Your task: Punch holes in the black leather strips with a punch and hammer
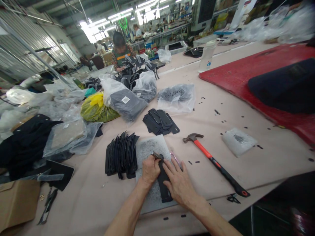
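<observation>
Here the left hand [150, 169] pinches a small metal tool [156, 154] at the top end of a black strap piece [163, 185], which lies on the grey pad [147, 149] on the desk [270, 164]. The right hand [179, 183] is open and flat, pressing the piece down. I think the piece may slide if the pressure becomes weak, and the tool could then slip toward the fingers. The hammer [214, 164] lies apart, to the right.
</observation>
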A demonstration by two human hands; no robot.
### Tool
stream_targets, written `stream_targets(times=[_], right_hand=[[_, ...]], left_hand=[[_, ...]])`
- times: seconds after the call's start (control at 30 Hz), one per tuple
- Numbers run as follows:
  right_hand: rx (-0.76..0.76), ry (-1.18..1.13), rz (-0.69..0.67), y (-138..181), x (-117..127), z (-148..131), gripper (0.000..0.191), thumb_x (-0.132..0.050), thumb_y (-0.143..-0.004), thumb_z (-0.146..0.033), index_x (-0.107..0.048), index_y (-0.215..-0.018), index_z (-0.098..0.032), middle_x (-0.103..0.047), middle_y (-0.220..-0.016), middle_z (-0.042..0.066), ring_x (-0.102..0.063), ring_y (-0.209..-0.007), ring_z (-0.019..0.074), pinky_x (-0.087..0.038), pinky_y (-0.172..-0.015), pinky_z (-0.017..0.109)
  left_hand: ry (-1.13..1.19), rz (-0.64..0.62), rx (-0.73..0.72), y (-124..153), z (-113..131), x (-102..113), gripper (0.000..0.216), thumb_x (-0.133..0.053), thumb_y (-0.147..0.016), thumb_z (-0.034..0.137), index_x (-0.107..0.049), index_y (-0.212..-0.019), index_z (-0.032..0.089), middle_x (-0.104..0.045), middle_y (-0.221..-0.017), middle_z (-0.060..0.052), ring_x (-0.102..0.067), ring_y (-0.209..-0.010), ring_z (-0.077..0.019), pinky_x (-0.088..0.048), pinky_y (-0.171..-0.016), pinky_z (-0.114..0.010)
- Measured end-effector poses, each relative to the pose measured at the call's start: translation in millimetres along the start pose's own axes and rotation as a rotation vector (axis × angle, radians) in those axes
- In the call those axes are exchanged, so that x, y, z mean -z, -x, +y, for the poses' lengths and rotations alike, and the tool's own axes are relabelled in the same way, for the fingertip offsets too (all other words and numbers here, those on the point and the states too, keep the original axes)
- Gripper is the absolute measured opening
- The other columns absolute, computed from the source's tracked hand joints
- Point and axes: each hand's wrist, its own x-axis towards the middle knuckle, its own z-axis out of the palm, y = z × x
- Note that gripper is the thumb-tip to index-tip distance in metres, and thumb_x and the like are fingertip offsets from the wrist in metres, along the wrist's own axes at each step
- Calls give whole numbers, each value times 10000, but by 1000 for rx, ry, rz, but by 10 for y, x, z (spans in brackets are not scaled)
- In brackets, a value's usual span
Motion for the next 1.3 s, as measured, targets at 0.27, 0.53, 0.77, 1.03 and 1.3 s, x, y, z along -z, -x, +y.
stream_targets(times=[0.27, 0.53, 0.77, 1.03, 1.3], right_hand=[[-30, 10, 79, 73, 57, 186, 458, -449, -908, -284, -479, -1359, -216, -406, -1496, 94, -283, -1398, 305, -230, -1095, 571], [-420, 331, 162, 353, 472, 1241, 401, -451, -906, -359, -529, -1225, -129, -560, -1253, 193, -544, -1074, 329, -440, -854, 448], [-629, 131, -99, 437, 545, 1508, 164, -474, -838, -298, -584, -882, -184, -607, -777, 84, -590, -705, 239, -394, -604, 337], [-1001, -1448, -171, 167, 700, 1057, 183, -617, -734, -276, -504, -855, -198, -502, -631, -47, -448, -450, 81, -380, -425, 203], [-559, -749, 224, -19, 1460, 409, 397, -431, -893, -606, -489, -795, -226, -406, -540, -70, -372, -404, 95, -289, -380, 222]], left_hand=[[36, -25, 19, 1, -3, 2, 197, -503, -858, 158, -661, -964, 206, -712, -853, -71, -680, -843, -223, -549, -803, -346], [40, -18, -31, -25, 57, 40, 135, -526, -828, 118, -616, -869, 211, -686, -812, -68, -657, -802, -225, -509, -722, -319], [43, -1, -37, -16, 61, 40, 134, -530, -823, 109, -595, -845, 225, -669, -799, -59, -646, -791, -226, -492, -703, -319], [65, 5, -63, -25, 84, 54, 158, -518, -820, 90, -590, -878, 219, -676, -835, -56, -643, -825, -226, -496, -727, -321], [57, 5, -68, -14, 55, 40, 158, -503, -815, 89, -571, -874, 218, -665, -829, -41, -635, -804, -215, -498, -723, -321]])
